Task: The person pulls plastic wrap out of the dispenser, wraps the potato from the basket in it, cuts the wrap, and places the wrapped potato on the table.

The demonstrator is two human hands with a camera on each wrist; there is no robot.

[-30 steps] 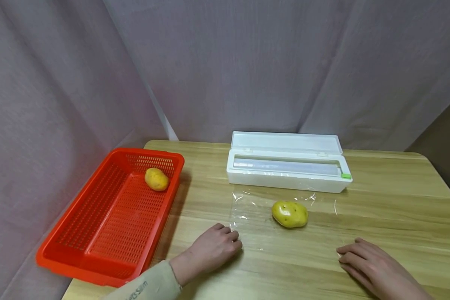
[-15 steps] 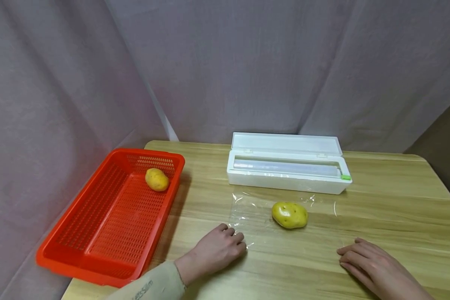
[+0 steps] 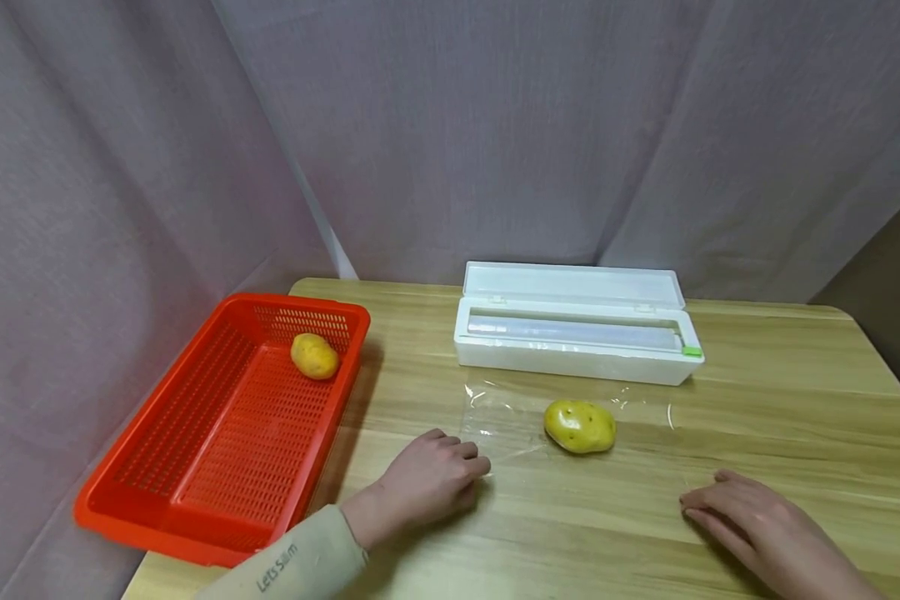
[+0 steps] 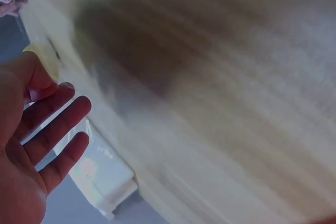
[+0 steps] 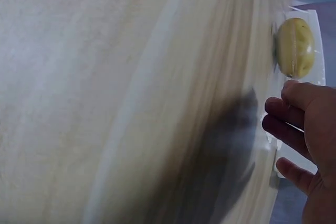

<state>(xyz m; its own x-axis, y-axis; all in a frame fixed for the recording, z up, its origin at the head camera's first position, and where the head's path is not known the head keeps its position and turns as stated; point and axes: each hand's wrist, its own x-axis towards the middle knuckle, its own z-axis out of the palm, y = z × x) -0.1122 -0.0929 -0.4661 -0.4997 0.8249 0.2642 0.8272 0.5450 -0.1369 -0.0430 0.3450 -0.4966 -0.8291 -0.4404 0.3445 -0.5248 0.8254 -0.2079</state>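
A yellow potato lies on a clear sheet of cling film spread over the table. My left hand pinches the film's near left corner between thumb and forefinger, the other fingers loosely spread in the left wrist view. A faint crease runs from that corner towards the potato. At the near right corner, my right hand pinches the film, thumb and forefinger close together in the right wrist view. The transparent film is hard to see at both fingertips. Behind the potato stands a white cling film box, lid up, with the roll inside.
A red plastic basket stands on the left of the table, another potato in its far right corner. A green slider sits at the box's right end. Grey curtains hang behind the wooden table.
My left hand has lifted slightly from the table with the film corner, and a crease now reaches towards the potato. My right hand has shifted slightly right. Potato and box stay put.
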